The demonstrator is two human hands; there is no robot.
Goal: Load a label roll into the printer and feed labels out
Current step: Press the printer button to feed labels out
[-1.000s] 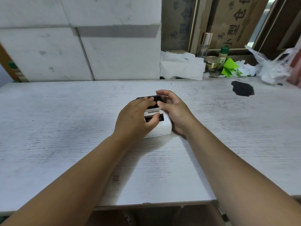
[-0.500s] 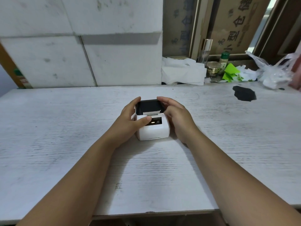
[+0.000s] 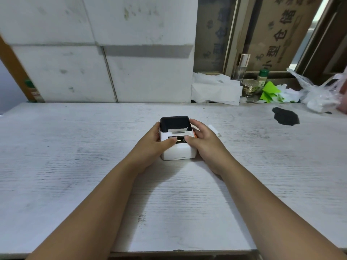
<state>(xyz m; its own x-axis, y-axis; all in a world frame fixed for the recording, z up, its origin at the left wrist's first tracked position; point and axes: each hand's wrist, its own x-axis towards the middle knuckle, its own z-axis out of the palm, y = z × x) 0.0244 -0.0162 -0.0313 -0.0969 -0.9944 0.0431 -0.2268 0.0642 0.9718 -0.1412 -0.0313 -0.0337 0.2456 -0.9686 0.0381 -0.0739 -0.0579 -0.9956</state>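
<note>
The printer is standing in the middle of the table, a little toward the far side, and its black lid is lying closed. The left hand is gripping its left side and the right hand is gripping its right side, with the fingers curled round the body. Both thumbs are resting on the front panel, the left one just beside a small lit window.

The label roll is hidden, I suppose under the lid. Only a white edge of label is showing at the slot along the lid's near edge.

In my judgement the feeding step is beginning. To do it well, the person should be steadying the body with the fingers while pressing the button with one thumb only, straight down. The slot should be staying free, so that no label is bending against a finger while coming out.
</note>
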